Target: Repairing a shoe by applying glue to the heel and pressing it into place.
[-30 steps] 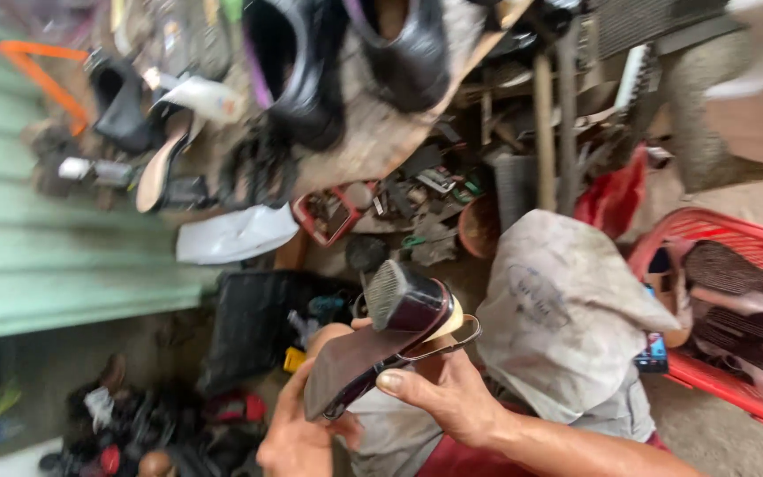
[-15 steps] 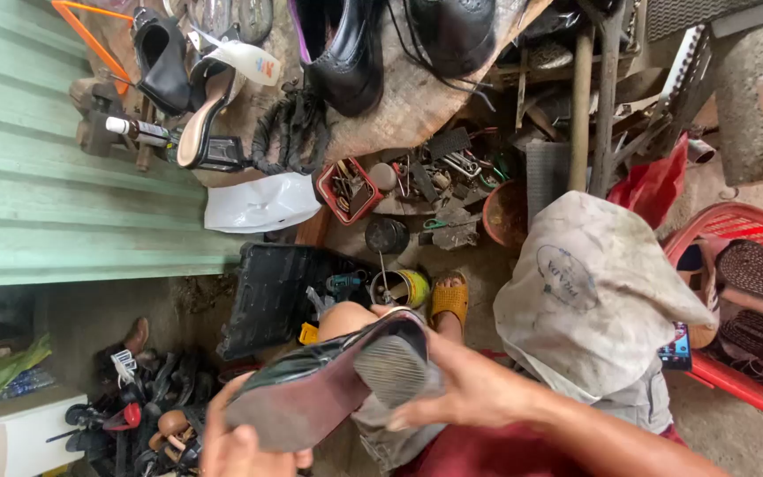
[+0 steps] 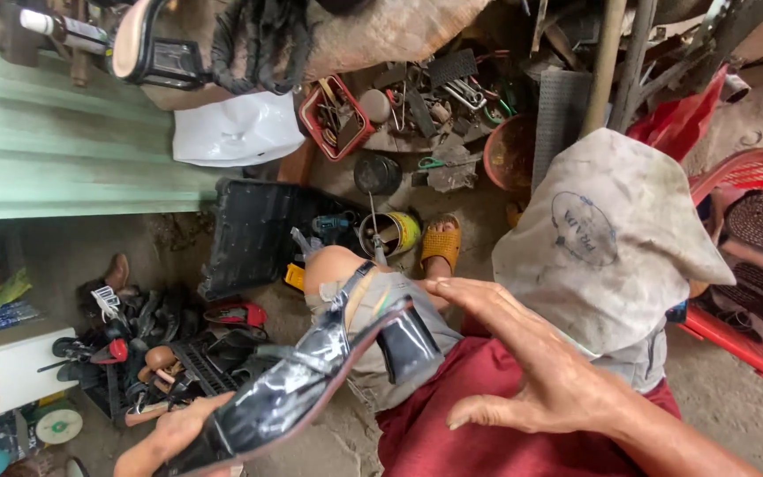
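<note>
A glossy black block-heeled shoe [image 3: 311, 380] lies tilted across my lap, sole edge up, heel [image 3: 408, 340] toward the middle. My left hand [image 3: 178, 433] grips its toe end at the bottom left. Spread flat just right of the heel hovers my right hand [image 3: 532, 371], fingers apart and holding nothing; it does not touch the shoe. Under both are my bent knee [image 3: 333, 265] and a dark red cloth [image 3: 461, 424] over my lap.
A pale stained cloth bag [image 3: 602, 238] sits to the right beside a red plastic basket [image 3: 752, 177]. On the ground ahead are an open tin [image 3: 390, 234], a red tray of tools [image 3: 337, 115], a black case [image 3: 258, 234] and piled shoes [image 3: 161, 353] at left.
My right hand has let go of the heel and opened beside it. The view has tilted downward, and the shoe now points its heel more toward the middle.
</note>
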